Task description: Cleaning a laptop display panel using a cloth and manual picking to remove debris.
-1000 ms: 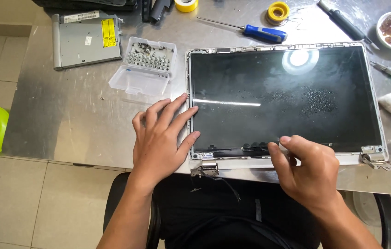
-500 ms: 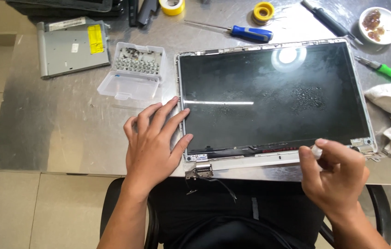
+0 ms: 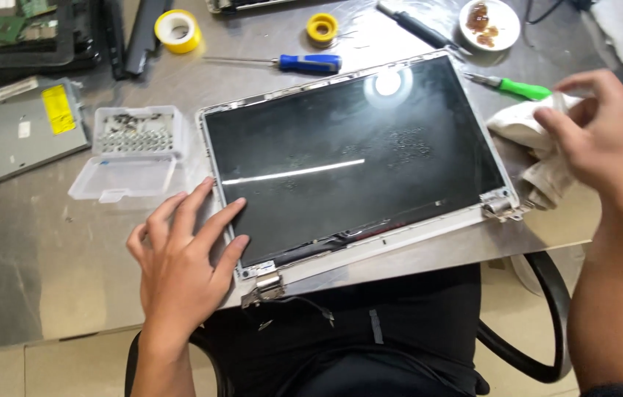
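Note:
A bare laptop screen panel (image 3: 348, 158) in a silver lid lies flat on the grey metal table (image 3: 47, 242), its hinges at the near edge. My left hand (image 3: 183, 257) rests flat on the table with spread fingers, touching the panel's near left corner. My right hand (image 3: 606, 140) is raised at the right, over a crumpled white cloth (image 3: 528, 158), its fingers curled around a bit of that cloth. A dark cable (image 3: 304, 305) hangs from the left hinge (image 3: 264, 283) over my lap.
A clear plastic screw box (image 3: 131, 151) lies open left of the panel, beside a grey optical drive (image 3: 13, 132). Behind are a blue-handled screwdriver (image 3: 289, 62), a green-handled one (image 3: 514, 87), two yellow tape rolls (image 3: 177, 29), a small white dish (image 3: 489, 22) and dark laptop parts (image 3: 25, 33).
My right hand has left the panel's near right edge and risen to the right, onto the white cloth. My left hand stays at the near left corner. The view has shifted.

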